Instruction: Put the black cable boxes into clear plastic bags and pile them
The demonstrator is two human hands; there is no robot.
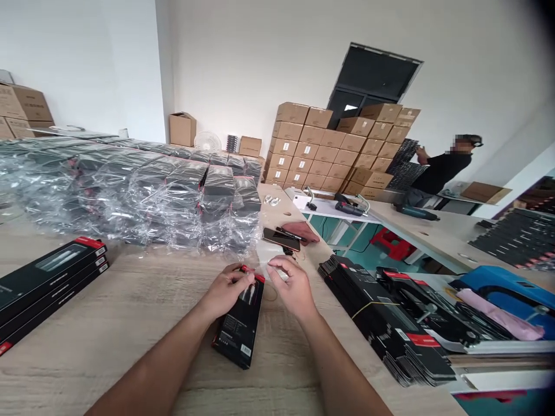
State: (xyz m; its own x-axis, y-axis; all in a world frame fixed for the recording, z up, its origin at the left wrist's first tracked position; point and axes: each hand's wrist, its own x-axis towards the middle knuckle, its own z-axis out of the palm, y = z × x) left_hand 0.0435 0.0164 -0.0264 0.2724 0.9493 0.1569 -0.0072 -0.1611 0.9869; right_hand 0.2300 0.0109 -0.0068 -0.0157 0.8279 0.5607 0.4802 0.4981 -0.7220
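A slim black retail box with a red top end [240, 326] lies on the wooden table [130, 323] right in front of me. My left hand [228, 289] is closed over the box's upper end, fingers pinched at the red flap. My right hand [292, 286] sits beside it to the right, fingers curled and pinched on a thin clear plastic sleeve [269, 267] at the box's top. The sleeve is hard to make out.
Plastic-wrapped bundles of boxes [143, 190] fill the table's far left. Three black boxes [47, 283] lie at left. Flat black cartons [381, 323] stack at right, a phone [281, 238] lies ahead. Cardboard cartons [333, 153] and a person in black [442, 170] stand at the back.
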